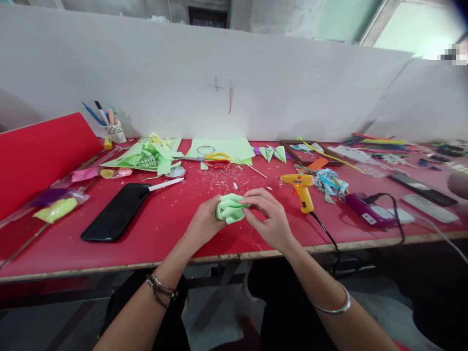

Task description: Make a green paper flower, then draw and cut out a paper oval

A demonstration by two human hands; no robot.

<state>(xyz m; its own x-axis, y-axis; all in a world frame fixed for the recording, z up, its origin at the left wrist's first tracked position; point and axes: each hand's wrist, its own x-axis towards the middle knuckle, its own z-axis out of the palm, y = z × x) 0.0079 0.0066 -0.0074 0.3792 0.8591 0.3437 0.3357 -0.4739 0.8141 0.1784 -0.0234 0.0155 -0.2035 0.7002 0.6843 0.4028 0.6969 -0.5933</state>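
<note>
Near the table's front edge I hold a folded light-green paper piece (231, 208) with several pleats or petals. My left hand (206, 217) is closed around its left side. The fingertips of my right hand (268, 214) pinch its right edge. Beyond my hands, paper scraps litter the red tabletop (204, 234). Scissors (217, 160) with yellow and red handles lie by green paper sheets (234, 146). Small green folded paper cones (280, 154) rest farther back. To the right of my hands stands a yellow glue gun (302, 187).
A black phone (116, 212) lies at left, near a pen cup (115, 131) and a pile of cut green paper (146, 156). At right are a purple power adapter (369, 210), cables, a remote (422, 189) and a brown tray (310, 155). A white partition (164, 78) stands behind.
</note>
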